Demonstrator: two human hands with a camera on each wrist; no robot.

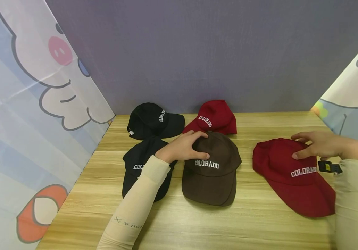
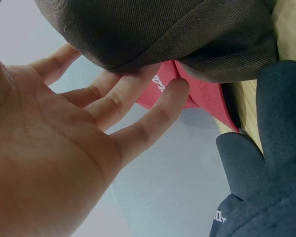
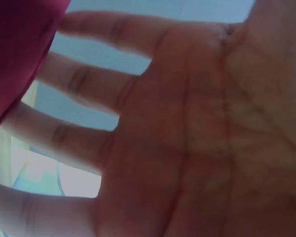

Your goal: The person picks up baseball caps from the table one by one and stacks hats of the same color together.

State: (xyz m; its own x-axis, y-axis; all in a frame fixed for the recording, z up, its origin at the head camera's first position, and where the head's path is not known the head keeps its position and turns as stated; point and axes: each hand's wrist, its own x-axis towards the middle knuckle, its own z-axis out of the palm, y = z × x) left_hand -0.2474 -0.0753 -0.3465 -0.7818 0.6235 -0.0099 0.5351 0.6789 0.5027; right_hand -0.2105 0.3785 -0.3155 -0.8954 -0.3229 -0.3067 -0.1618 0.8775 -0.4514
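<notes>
My left hand (image 1: 182,146) lies over the left side of the brown cap (image 1: 216,189), thumb above its white COLORADO lettering, index finger at the top of the crown. In the left wrist view the fingers (image 2: 143,131) are spread, some tips right at the cap's fabric. At the right, my right hand (image 1: 325,144) reaches over the crown of a red cap (image 1: 279,163), its thumb on the front. The right wrist view shows long, spread fingers (image 3: 93,84) with tips at the red fabric. Both caps sit on the table, brims toward me.
Left of the brown cap lies a black cap (image 1: 130,182), partly hidden by my left forearm. Behind stand another black cap (image 1: 147,118), brim to the right, and a second red cap (image 1: 217,114). The wooden table (image 1: 197,229) meets a grey back panel (image 1: 213,52); cartoon-printed sheets flank it.
</notes>
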